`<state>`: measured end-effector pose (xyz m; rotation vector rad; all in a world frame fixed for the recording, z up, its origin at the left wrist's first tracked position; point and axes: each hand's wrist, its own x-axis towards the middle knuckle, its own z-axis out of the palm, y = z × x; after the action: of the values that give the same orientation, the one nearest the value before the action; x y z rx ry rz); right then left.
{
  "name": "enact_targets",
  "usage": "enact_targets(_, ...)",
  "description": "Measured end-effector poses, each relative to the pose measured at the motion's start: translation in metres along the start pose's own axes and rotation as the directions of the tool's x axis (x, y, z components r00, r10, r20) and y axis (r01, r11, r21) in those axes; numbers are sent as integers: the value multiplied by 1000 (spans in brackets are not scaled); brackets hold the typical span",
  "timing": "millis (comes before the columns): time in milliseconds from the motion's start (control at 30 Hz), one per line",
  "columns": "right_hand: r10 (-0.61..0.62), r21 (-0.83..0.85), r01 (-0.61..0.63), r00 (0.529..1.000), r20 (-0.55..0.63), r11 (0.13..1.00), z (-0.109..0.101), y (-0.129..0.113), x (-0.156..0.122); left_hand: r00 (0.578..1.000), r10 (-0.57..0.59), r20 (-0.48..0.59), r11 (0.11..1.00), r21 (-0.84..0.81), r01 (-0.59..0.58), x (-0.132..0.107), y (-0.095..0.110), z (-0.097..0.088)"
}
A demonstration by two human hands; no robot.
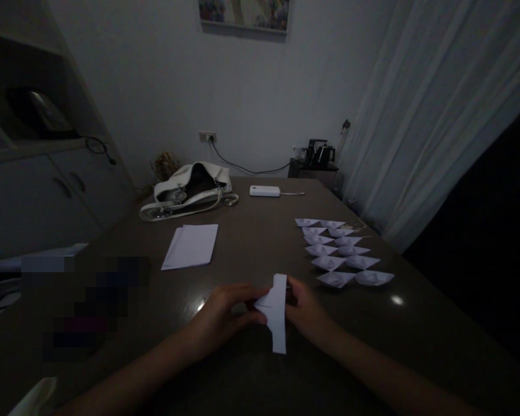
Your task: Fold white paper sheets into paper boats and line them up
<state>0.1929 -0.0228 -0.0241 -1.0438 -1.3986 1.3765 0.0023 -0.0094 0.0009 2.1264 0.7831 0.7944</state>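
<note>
Both hands hold one folded white paper [277,312] just above the dark table [251,242], near its front edge. My left hand [223,315] pinches the paper's left side, where a corner is folded in. My right hand [303,306] grips the right edge, its fingers partly hidden behind the sheet. The paper stands as a narrow upright strip.
Several folded paper boats [340,251] lie in two rows to the right. A stack of white sheets [191,245] lies left of centre. Further back are a white handbag [189,189] and a white power bank [264,190]. White curtains [416,127] hang at right, cabinets [47,190] at left.
</note>
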Motion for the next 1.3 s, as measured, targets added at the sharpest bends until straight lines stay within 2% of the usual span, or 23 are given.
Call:
enact_targets(133, 15, -15, -15, 1000, -24, 1000, 0, 5, 1, 1000, -5, -16, 1000, -14, 5, -3, 2, 2)
enact_targets(233, 16, 17, -17, 1000, 20, 1000, 0, 8, -1, 999, -27, -34, 998, -53, 25, -4, 3, 4)
enact_targets(333, 43, 69, -49, 996, 81, 996, 1, 8, -2, 992, -107, -67, 987, -126, 98, -3, 1, 7)
enact_targets(400, 69, 79, -78, 992, 110, 994, 2, 5, -2, 975, -205, -87, 955, -235, 180, 0, -3, 8)
enact_targets(500, 57, 89, -59, 998, 16, 994, 2, -1, -3, 928, -358, -104, 859, -427, 284, 3, -8, 9)
enact_targets(567, 1, 100, 7, 997, -75, 995, 1, -6, -3, 896, -426, -128, 812, -490, 316, 4, -10, 9)
enact_targets(633, -42, 102, 53, 993, -107, 993, 1, -11, -5, 875, -461, -151, 790, -518, 327, 5, -10, 9)
enact_targets(767, -64, 105, 79, 988, -144, 991, 2, -17, -7, 866, -483, -125, 748, -572, 335, 4, -7, 13)
enact_targets(867, -48, 101, 63, 989, -141, 993, 1, -18, -6, 881, -471, -50, 725, -590, 354, 4, -6, 17)
enact_targets(933, -50, 88, 62, 990, -131, 994, 0, -17, -5, 902, -431, 21, 738, -567, 365, 3, -5, 19)
enact_targets(1000, -71, 65, 79, 990, -123, 995, -2, -14, -4, 921, -386, 55, 790, -495, 362, 2, -3, 21)
enact_targets(1067, -92, 38, 97, 990, -108, 995, -2, -9, -3, 930, -368, -15, 870, -358, 338, 1, -1, 21)
enact_targets(1133, -104, 10, 106, 991, -88, 994, -1, -5, -3, 933, -329, -147, 932, -208, 297, -1, 1, 20)
enact_targets(1200, -111, -2, 111, 991, -76, 994, 0, -1, -3, 947, -222, -233, 975, -73, 210, -3, 2, 17)
enact_targets(1300, -113, 10, 114, 990, -80, 993, 1, -1, -4, 970, -22, -244, 990, 128, 55, -4, 3, 14)
